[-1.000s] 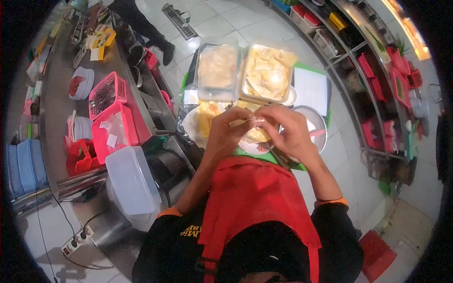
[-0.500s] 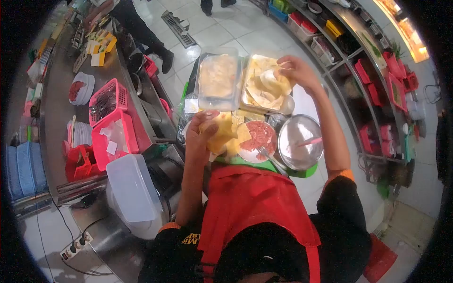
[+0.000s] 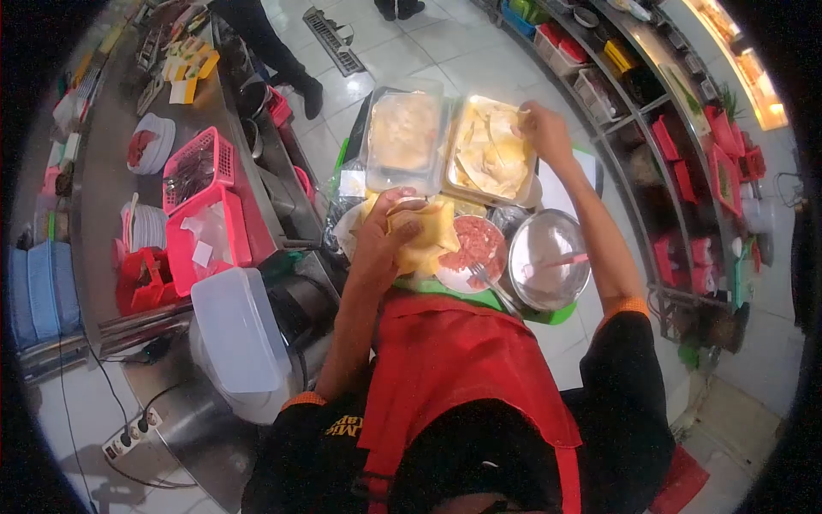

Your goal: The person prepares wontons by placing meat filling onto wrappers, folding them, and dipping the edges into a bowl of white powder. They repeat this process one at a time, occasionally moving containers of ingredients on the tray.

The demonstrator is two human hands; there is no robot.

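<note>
My left hand [image 3: 387,236] is closed on a yellow dough wrapper [image 3: 437,224], just in front of two plastic containers. My right hand [image 3: 545,135] is at the upper right rim of the right container [image 3: 447,182], fingers bent together; what they pinch, if anything, is hard to see. Pale yellow dough sheets [image 3: 490,158] lie loosely folded inside that container. Beside the left hand sits a plate of minced meat [image 3: 475,248] with a fork [image 3: 481,274] resting on it. To its right is a round metal lid or tray [image 3: 548,265] with a pink-handled utensil [image 3: 565,259] on it.
A second clear container [image 3: 402,128] with pale contents stands at the back left. On the left counter are pink baskets [image 3: 205,240], stacked plates [image 3: 152,146] and a translucent lidded box [image 3: 240,330]. Shelves [image 3: 634,111] line the right side. Another person's leg [image 3: 282,64] shows behind.
My right hand has lowered the lifted dough sheet and shifted to the container's right rim. My left hand has moved slightly right and turned the yellow wrapper, whose edge now curls up.
</note>
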